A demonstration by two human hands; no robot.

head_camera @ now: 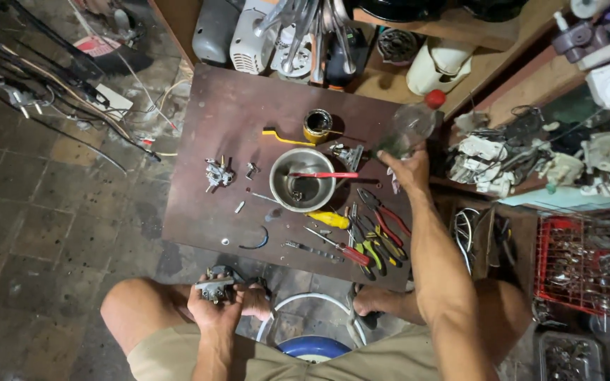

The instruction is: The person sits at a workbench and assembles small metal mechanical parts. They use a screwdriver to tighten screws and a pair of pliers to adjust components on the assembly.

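My left hand [214,305] is down near my knee, closed around a small metal engine part [214,285], below the near edge of the brown table [206,212]. My right hand [407,168] reaches out over the table's right edge and grips a clear plastic bottle with a red cap [412,124], which is tilted. A steel bowl [303,179] stands mid-table with a red-handled brush [323,175] lying across it. Another small metal part [217,172] lies on the table's left side.
A small tin can [317,125] and a yellow tool [280,135] sit behind the bowl. Pliers and screwdrivers [368,236] lie at the table's near right. Shelves of appliance parts fill the right, with a red wire basket [587,261]. Cables [51,85] cover the floor at left.
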